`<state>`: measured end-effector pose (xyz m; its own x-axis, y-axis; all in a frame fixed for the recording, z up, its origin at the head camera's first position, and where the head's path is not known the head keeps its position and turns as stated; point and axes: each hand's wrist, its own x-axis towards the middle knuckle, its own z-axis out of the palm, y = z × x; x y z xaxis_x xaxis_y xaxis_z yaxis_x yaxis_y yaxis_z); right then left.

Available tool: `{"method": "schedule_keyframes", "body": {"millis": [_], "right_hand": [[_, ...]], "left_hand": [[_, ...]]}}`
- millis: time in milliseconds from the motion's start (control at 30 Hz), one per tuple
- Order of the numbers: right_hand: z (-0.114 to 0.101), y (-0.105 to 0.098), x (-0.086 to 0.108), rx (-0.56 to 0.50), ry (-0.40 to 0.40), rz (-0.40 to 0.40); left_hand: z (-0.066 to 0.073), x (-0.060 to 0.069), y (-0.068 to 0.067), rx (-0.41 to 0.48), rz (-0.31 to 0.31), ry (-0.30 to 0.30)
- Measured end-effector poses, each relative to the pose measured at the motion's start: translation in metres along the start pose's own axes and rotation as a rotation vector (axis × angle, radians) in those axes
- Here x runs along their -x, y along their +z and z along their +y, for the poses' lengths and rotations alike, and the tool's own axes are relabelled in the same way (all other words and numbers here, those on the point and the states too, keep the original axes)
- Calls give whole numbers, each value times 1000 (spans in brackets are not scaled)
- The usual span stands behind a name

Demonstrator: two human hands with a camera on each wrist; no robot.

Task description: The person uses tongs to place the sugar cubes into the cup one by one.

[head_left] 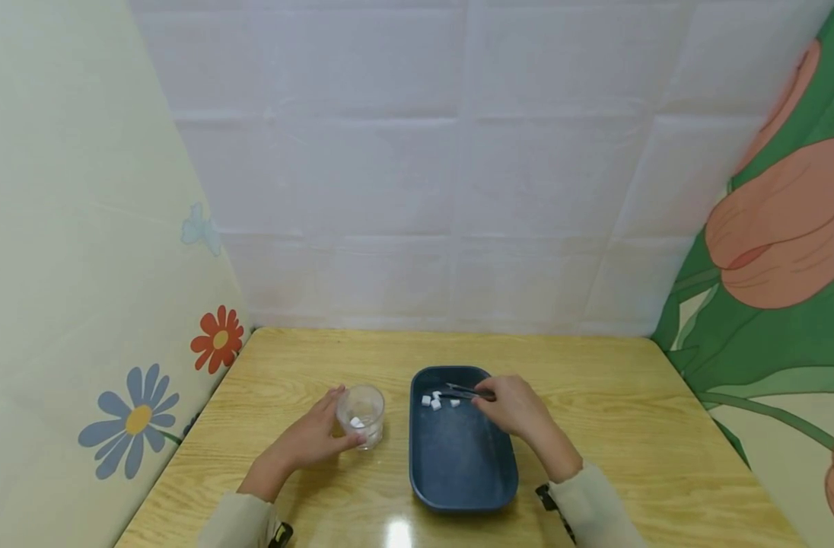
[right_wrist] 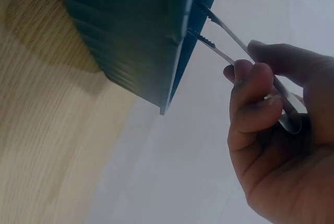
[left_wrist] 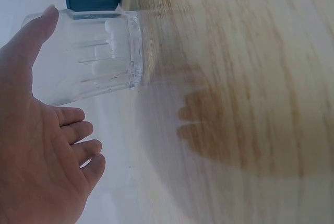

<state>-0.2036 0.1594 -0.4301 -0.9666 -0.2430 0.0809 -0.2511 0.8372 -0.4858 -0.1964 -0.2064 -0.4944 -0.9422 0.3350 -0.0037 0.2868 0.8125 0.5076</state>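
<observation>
My left hand (head_left: 314,435) holds a clear glass (head_left: 362,415) upright on the table, thumb at its near side and fingers at its far left side. White cubes (left_wrist: 112,46) lie at the bottom of the glass. Over the far right part of a dark blue tray (head_left: 461,464), my right hand (head_left: 516,407) grips small metal tongs (right_wrist: 224,41) with toothed tips. The tips stand apart and point left toward several white cubes (head_left: 436,404) in the tray. Whether they touch a cube I cannot tell.
The wooden table (head_left: 581,396) carries the tray to the right of the glass. A white sheet (head_left: 424,190) hangs behind it, with flower-printed cloths (head_left: 129,418) at the left and right sides.
</observation>
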Motion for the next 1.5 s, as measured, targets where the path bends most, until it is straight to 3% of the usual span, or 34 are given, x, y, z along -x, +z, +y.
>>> {"method": "schedule_keyframes", "body": {"millis": [867,1500], "right_hand": [[19,14,-5,55,-12,23],[13,17,-8,66,23,-21]], "left_hand": [[-2,-1,1,14,2,8],[-1,-1,2,19,-4,-12]]}}
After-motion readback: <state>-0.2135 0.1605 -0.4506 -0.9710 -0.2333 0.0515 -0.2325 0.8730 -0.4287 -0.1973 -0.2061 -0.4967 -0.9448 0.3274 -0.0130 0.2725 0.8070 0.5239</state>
